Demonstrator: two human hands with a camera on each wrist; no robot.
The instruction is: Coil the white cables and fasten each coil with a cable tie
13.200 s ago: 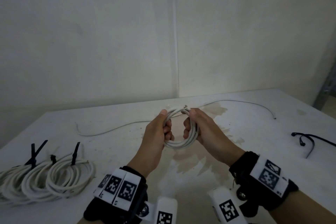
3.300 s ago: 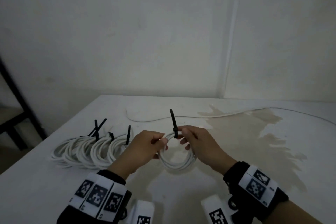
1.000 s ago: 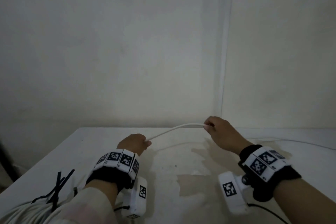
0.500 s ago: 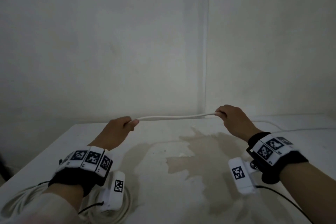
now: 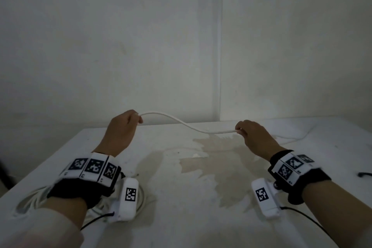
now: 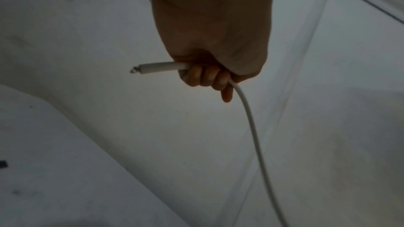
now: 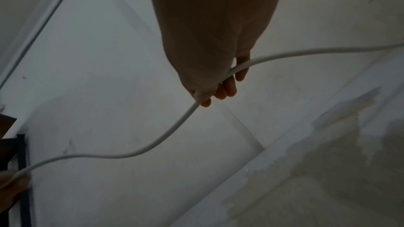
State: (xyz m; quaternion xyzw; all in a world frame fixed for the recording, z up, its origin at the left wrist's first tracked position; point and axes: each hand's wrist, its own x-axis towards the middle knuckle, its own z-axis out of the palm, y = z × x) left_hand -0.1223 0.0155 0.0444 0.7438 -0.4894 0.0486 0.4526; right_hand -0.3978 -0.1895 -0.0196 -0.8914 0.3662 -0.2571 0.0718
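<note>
A loose white cable (image 5: 187, 125) hangs in a shallow wave between my two hands above the white table (image 5: 191, 217). My left hand (image 5: 125, 127) grips it near its cut end (image 6: 140, 70), fingers curled round it, in the left wrist view (image 6: 210, 77). My right hand (image 5: 246, 132) holds the cable (image 7: 174, 127) further along, with the cable running through the curled fingers (image 7: 227, 91). From the right hand the cable trails off to the right across the table (image 5: 289, 139). Finished coils (image 5: 32, 199) lie under my left forearm.
A black cable tie (image 5: 365, 174) lies at the table's right edge. A brownish stain (image 5: 217, 159) covers the middle of the tabletop. White walls meet in a corner (image 5: 219, 66) just behind the table's far edge.
The stretch between my hands has gone from taut and straight to a slack wave. My left hand has risen and my right hand has dropped slightly. The view shifted right.
</note>
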